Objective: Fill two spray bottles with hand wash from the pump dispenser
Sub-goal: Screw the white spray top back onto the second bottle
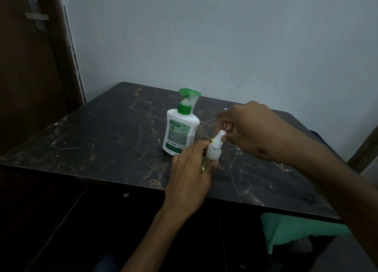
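On the dark table (102, 138), the left hand (190, 175) has its grip clamped around a small spray bottle (213, 153). The right hand (251, 130) pinches the bottle's white spray head (219, 135). The pump dispenser (180, 128) stands at 10 o'clock, just beside it.

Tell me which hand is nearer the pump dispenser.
Left. The left hand grips the spray bottle right at the base of the pump dispenser; the right hand pinches the bottle's spray top, farther to the dispenser's right.
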`<state>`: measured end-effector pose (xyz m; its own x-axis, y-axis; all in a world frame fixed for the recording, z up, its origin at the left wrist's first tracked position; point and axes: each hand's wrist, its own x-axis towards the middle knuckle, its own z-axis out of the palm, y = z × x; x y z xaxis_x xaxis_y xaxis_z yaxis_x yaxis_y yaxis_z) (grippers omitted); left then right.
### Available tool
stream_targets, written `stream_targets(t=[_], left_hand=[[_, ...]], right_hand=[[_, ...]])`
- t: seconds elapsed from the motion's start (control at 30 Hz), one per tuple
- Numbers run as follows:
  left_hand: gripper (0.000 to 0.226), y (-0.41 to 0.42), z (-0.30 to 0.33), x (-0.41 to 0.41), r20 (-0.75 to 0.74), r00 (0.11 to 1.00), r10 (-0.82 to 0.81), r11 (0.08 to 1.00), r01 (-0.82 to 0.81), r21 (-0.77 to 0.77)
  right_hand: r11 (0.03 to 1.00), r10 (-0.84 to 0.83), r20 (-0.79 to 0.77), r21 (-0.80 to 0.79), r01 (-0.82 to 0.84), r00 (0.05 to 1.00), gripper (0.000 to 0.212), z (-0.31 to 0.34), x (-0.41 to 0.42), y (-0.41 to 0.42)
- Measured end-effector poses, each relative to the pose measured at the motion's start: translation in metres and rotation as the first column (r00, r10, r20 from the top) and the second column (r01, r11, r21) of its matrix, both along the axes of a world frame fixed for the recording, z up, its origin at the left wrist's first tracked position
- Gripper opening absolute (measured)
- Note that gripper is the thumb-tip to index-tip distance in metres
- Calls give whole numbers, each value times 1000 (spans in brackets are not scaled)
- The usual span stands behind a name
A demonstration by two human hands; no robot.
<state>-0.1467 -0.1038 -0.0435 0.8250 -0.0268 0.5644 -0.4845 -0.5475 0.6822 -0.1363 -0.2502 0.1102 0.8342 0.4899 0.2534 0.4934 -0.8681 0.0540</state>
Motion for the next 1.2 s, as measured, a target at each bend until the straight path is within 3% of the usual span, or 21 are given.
stream_targets(t=[0.3,0.63,0.77,0.9,1.03,1.13,1.2], left_hand=[[23,1,-1,2,-5,1000,2,1000,-2,-2],[30,3,-6,6,-10,1000,-19,1000,19,3],[33,4,-7,7,0,1000,-24,1000,24,-9],[36,3,-8,6,-4,1000,-21,1000,21,2],[37,4,-10,9,12,1000,-25,1000,25,11],[35,4,-10,11,10,1000,-29,999,29,16],[33,3,-9,9,10,999,-34,999,34,14]], right_hand=[[1000,4,5,-1,-4,1000,21,0,3,2],[992,72,29,-104,-69,997,34,-3,3,1],[991,78,54,-114,-72,995,31,-5,3,0],[991,105,48,-94,-100,993,4,-2,1,-2],[989,130,14,-66,-128,991,32,-5,0,-3],[992,118,-2,-40,-118,993,29,-5,1,-3],[993,102,-15,-56,-102,995,14,-5,3,-4]])
